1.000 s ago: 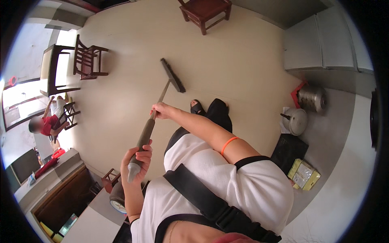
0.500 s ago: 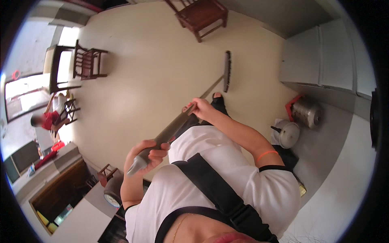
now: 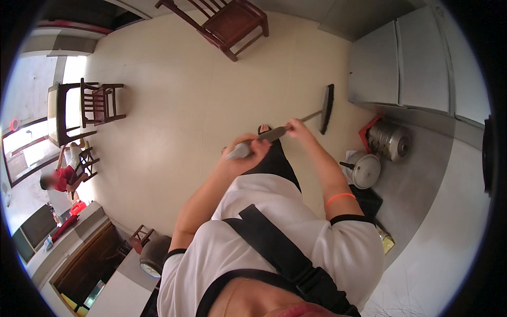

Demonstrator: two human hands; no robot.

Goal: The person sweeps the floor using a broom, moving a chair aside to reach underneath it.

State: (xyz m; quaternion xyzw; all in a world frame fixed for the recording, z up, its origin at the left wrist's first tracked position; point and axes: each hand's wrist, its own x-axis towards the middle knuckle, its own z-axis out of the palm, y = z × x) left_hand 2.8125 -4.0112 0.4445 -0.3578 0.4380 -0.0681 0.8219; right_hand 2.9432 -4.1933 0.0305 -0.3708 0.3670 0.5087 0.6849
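Grey broom [image 3: 272, 135], black bristles [image 3: 329, 108]

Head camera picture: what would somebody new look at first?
Probably the long broom, slanting across the middle, held in the left hand near its end and the right hand farther along. Next might be the bright orange band around the right arm, then the reddish-brown chair at the top.

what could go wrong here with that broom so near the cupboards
The brush head could bump the grey cabinet close by, or perhaps knock the silver pot to its right. The toes showing just past the handle in this view might get struck if it dips.
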